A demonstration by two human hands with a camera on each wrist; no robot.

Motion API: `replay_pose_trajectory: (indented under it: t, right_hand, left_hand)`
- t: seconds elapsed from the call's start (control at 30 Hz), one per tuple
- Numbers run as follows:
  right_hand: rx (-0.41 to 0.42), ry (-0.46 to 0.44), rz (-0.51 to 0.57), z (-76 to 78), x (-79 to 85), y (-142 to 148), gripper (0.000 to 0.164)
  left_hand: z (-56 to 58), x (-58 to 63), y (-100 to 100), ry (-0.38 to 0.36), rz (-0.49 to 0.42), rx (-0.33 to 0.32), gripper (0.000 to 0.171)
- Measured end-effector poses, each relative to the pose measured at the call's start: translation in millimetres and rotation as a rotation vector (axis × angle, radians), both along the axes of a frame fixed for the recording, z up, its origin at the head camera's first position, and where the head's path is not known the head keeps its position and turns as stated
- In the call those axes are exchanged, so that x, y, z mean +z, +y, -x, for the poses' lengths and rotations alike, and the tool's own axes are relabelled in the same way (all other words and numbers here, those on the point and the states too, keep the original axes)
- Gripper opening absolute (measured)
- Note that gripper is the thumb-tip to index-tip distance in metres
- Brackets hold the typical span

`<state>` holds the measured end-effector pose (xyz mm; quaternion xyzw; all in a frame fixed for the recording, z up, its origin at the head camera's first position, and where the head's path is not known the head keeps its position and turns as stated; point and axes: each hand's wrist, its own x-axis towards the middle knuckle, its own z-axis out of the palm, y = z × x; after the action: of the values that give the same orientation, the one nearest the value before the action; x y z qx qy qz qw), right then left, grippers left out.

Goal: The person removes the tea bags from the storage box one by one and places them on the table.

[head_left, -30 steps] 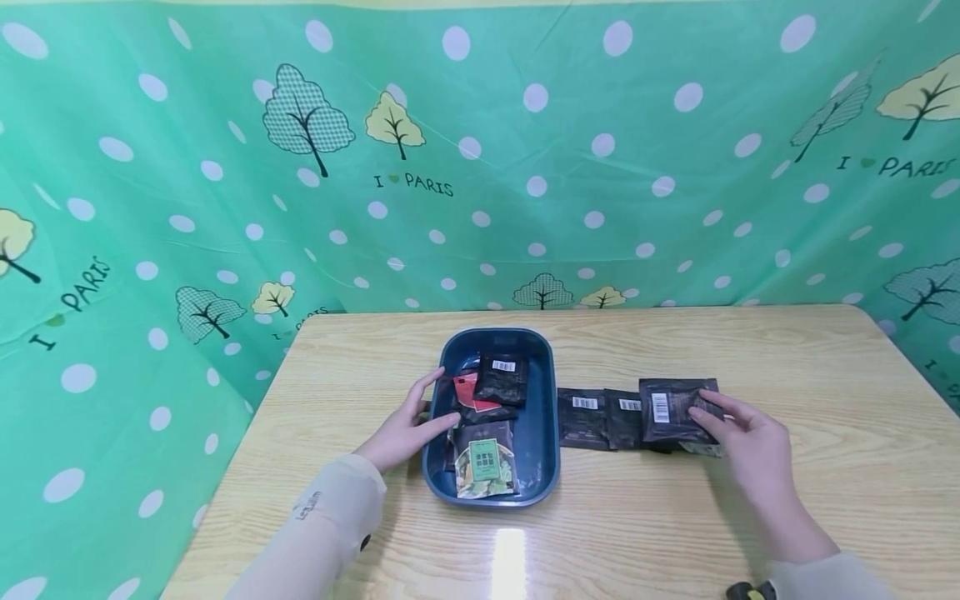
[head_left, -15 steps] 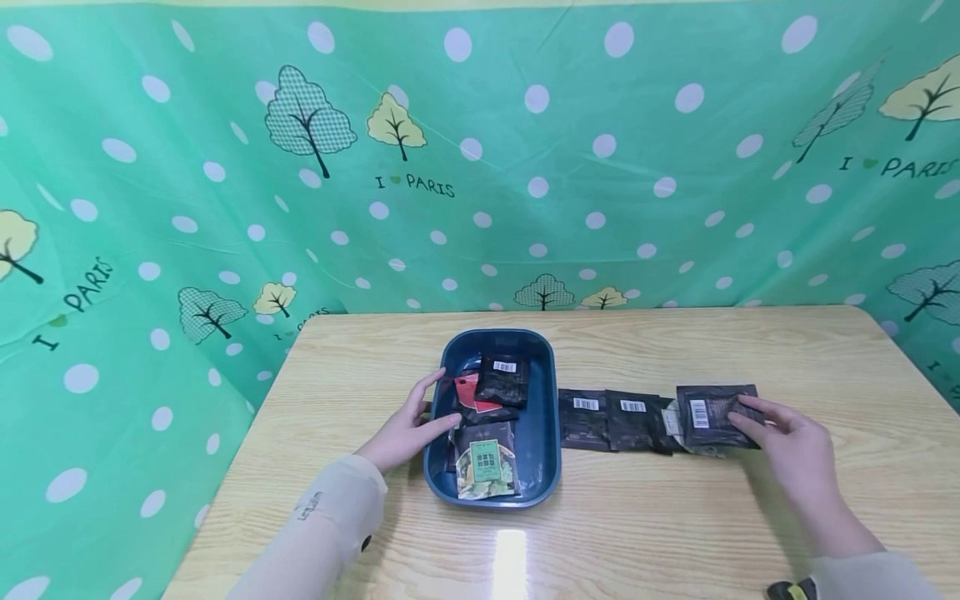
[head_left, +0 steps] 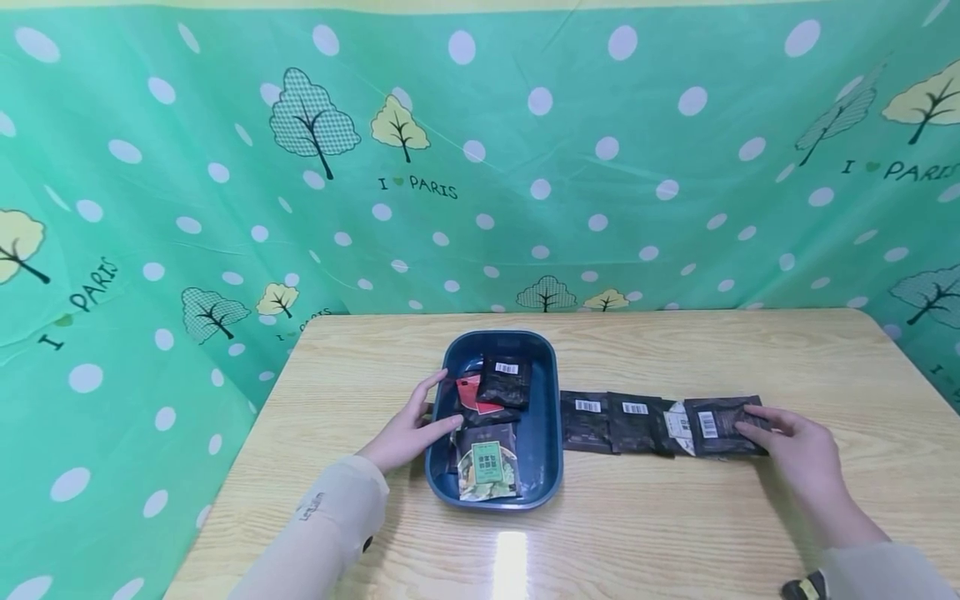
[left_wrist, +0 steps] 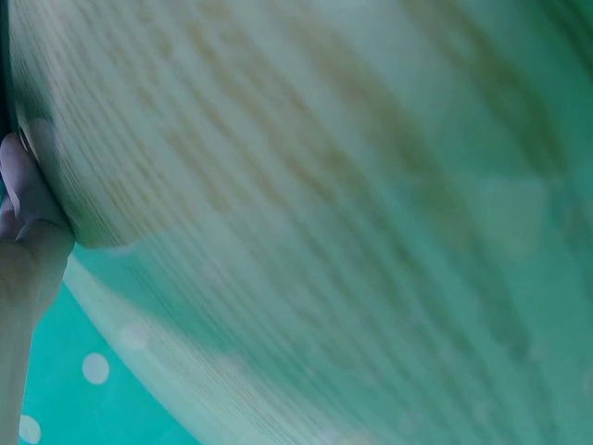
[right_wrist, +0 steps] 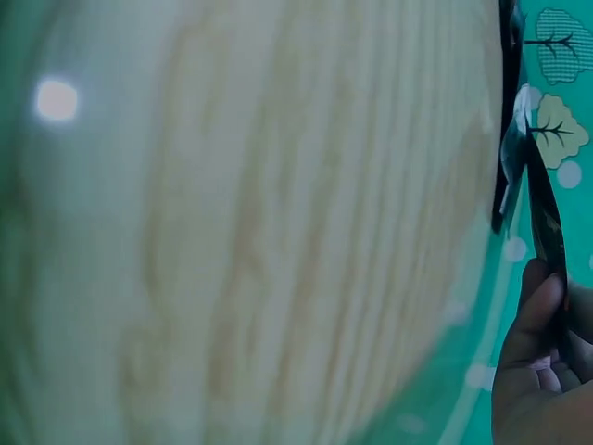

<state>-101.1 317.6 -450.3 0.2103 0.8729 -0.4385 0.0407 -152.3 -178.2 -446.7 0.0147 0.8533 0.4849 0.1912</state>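
My left hand point(head_left: 405, 433) holds the left rim of a dark blue plastic tub point(head_left: 553, 442), its thumb reaching over the edge. Inside lie several flat packets, among them a black packet point(head_left: 505, 382) with a barcode, a red-marked packet point(head_left: 468, 390) and a green-labelled packet point(head_left: 487, 467). Between thumb and fingers, my right hand point(head_left: 806, 450) pinches the right end of a black sachet point(head_left: 723, 425). It is at the right end of a row of packets; in the right wrist view this sachet point(right_wrist: 545, 209) tilts away from the others.
Right of the tub, a black packet point(head_left: 588, 421), another black packet point(head_left: 633, 423) and a packet with a white patch point(head_left: 678, 427) lie in an overlapping row on the wooden table point(head_left: 637, 525). A green dotted cloth point(head_left: 480, 167) hangs behind.
My right hand has carried the sachet rightward from over the row, then lowered it at the row's right end, uncovering the packets beneath. The left hand stays at the tub.
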Motion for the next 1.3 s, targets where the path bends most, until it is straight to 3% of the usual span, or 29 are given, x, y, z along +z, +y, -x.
replay_pose_trajectory:
  t: [0.7, 1.3]
  right_hand:
    - [0.067, -0.108, -0.150, 7.8, -5.4, 3.6, 0.056]
    - [0.221, -0.066, -0.319, 8.6, -1.4, 3.8, 0.052]
  left_hand:
    - [-1.5, 0.1, 1.3, -0.002, 0.008, -0.002, 0.077]
    - [-0.4, 2.0, 1.0, -0.004, 0.010, 0.000, 0.075]
